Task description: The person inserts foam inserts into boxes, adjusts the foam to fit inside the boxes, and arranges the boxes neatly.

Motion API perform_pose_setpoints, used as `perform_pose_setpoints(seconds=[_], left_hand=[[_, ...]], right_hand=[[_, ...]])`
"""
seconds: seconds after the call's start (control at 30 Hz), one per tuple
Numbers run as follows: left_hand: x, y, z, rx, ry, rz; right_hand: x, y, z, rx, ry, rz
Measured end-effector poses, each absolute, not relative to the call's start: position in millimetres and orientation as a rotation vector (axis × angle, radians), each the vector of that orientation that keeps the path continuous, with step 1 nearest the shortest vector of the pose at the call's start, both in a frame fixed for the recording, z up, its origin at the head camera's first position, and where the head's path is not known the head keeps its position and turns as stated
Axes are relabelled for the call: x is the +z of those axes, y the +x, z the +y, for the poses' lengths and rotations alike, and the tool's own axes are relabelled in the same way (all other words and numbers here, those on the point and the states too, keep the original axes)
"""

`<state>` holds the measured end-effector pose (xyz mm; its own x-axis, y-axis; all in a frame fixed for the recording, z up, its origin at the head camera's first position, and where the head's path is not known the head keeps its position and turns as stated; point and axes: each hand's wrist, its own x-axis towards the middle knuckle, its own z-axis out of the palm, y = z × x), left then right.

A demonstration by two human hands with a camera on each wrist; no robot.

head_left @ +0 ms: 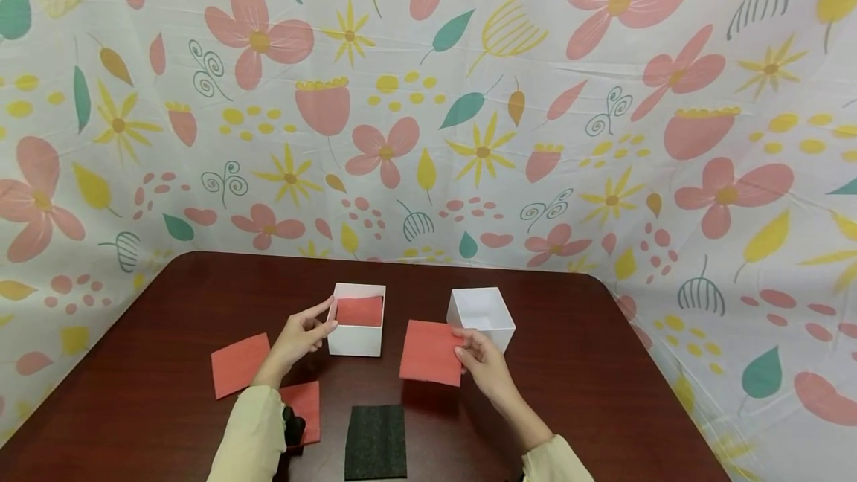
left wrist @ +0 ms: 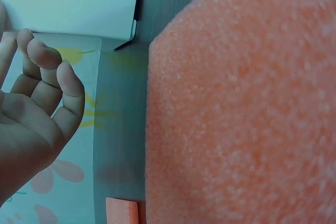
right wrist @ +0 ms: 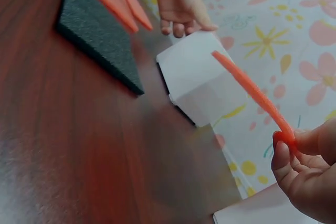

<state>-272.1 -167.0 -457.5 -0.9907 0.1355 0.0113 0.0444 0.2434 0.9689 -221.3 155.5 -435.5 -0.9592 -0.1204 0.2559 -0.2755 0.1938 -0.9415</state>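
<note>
My right hand (head_left: 485, 367) pinches a red foam sheet (head_left: 431, 352) by its right edge, between thumb and fingers, above the table. In the right wrist view this sheet (right wrist: 254, 94) appears edge-on as a thin strip. At the left white box (head_left: 355, 342), my left hand (head_left: 297, 338) holds the left side with thumb and index finger; its other fingers (left wrist: 72, 90) curl loosely. Another red foam piece (head_left: 359, 311) lies inside that box. Just behind my right hand stands a second white box (head_left: 501, 336), its visible interior white.
A black foam sheet (head_left: 376, 441) lies on the dark wooden table (head_left: 535, 407) near the front. Two more red foam sheets lie at left, one farther out (head_left: 239, 365) and one (head_left: 308, 404) partly hidden by my left forearm. A flowered cloth (head_left: 428, 192) hangs behind the table.
</note>
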Motion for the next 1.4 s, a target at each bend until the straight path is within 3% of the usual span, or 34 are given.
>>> perform_pose_setpoints(seconds=[0.83,1.4], left_hand=[[-460.4,-272.2,-168.4,1.91,0.209,2.394],[-455.2,-269.8,-166.3,1.919,0.194,2.398]], right_hand=[[-417.3,-274.9,110.9,2.047,0.302,-2.122],[-407.0,-304.2,60.4,1.69,0.478,-2.221]])
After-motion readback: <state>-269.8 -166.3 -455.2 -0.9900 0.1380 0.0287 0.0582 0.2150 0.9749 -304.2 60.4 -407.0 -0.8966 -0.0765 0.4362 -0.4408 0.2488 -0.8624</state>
